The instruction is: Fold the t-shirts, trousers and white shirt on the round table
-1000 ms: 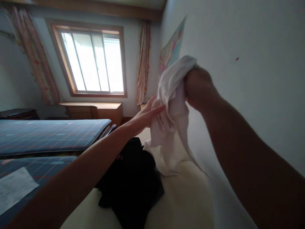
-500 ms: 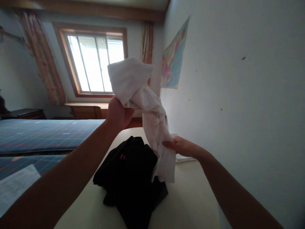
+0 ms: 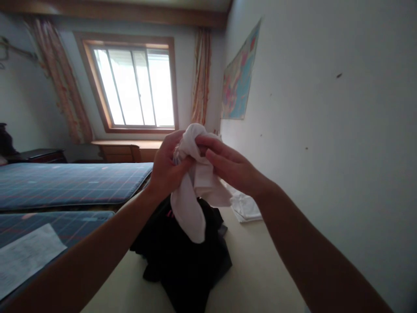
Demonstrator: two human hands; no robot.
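Note:
A bunched white garment (image 3: 189,208), its exact kind unclear, hangs in the air between both hands, its ends drooping. My left hand (image 3: 167,163) grips its upper part from the left, thumb pressed into the folds. From the right, my right hand (image 3: 233,165) closes its fingers over the bunched top; some fingertips are hidden in the cloth. Below lies a heap of black clothing (image 3: 182,265) with a small pink mark, resting on a cream table (image 3: 260,265).
A folded white cloth (image 3: 247,208) lies on the table beside the wall at right. Left are beds with blue plaid mattresses (image 3: 65,182), and a printed paper sheet (image 3: 29,256) on the nearer one. A wooden desk (image 3: 120,150) stands beneath the window.
The white garment was stretched out between my hands and is now gathered lower down. My right hand has moved up and left to meet my left hand; the folded white cloth shows more.

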